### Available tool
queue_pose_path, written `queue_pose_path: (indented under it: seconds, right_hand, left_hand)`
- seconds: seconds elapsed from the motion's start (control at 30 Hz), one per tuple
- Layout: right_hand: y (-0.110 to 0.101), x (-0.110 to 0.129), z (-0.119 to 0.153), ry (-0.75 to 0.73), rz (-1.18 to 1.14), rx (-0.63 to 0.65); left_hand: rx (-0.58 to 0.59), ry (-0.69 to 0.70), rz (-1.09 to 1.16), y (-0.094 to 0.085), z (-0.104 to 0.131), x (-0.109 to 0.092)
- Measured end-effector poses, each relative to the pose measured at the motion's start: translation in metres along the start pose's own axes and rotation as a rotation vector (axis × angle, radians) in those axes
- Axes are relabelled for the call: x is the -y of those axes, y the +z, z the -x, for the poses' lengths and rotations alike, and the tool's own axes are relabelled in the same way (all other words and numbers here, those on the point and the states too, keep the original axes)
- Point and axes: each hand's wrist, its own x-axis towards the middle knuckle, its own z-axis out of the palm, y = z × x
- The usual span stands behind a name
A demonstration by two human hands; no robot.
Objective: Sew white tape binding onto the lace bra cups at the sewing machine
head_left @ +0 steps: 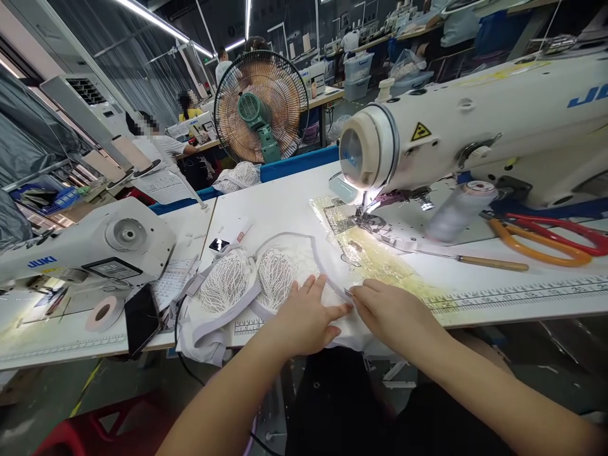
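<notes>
A white lace bra (228, 282) with grey edging lies spread on the white sewing table, its two cups facing up. Fingers apart, my left hand (306, 316) rests flat on the bra's right-hand part, beside the cup. My right hand (392, 310) is closed in a pinch at the grey-edged band near the table's front. A small grey tip pokes out from its fingers, too little showing to name. The needle area of a sewing machine (365, 212) is lit, beyond my right hand.
Right of the machine's needle stand a grey thread cone (460, 212), orange-handled scissors (539, 244) and a wooden-handled tool (494, 262). To the left are a phone (142, 318), a tape roll (103, 314) and another sewing machine (118, 237). A fan (261, 107) stands behind; people sit farther back.
</notes>
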Motion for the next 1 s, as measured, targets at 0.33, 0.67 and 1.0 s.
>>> queue_pose_path:
  seconds: [0.33, 0.67, 1.0]
  right_hand:
    - [0.013, 0.009, -0.024, -0.019, -0.007, -0.037]
    - [0.002, 0.005, -0.005, -0.02, 0.06, 0.067]
    - [-0.005, -0.007, 0.018, 0.143, -0.223, -0.086]
  left_hand:
    - [-0.005, 0.017, 0.004, 0.0, 0.0, 0.001]
    - [0.017, 0.006, -0.017, 0.0, 0.0, 0.001]
    - [-0.006, -0.022, -0.019, 0.004, -0.003, 0.005]
